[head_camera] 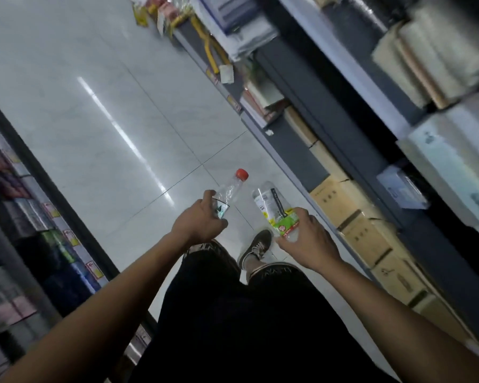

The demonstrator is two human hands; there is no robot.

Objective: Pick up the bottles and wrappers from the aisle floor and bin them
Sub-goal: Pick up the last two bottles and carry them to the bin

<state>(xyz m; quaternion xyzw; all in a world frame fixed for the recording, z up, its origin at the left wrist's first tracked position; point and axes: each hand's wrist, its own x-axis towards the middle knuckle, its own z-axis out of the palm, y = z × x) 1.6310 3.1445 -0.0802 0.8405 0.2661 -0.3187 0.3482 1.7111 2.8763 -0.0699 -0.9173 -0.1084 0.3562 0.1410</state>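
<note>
**Two bottles in hand, no bin in sight**

The person stands in a shop aisle with both arms out over the tiled floor (100, 111). The left hand (198, 221) is wrapped round the lower body of a clear bottle with a red cap (230, 190), cap pointing away from the body. The right hand (306, 239) grips a second clear bottle with a green label (273, 210) near its labelled end; which end points outward cannot be made out. The two bottles are held close together but apart, in the air just ahead of the dark shoe (256, 248).

No bin shows anywhere, and no wrappers can be seen on the floor ahead of the shoe. Beyond it to the right runs shelving with cardboard boxes (351, 217) at floor level; to its left, a rack of coloured goods (25, 217).

The step in hand looks like carrying both bottles to the bin. Thin, empty-looking plastic probably buckles, so a firm wrap suits better than a hard squeeze. Scan the floor for wrappers while walking, and keep the elbows clear of the shelf edges.
</note>
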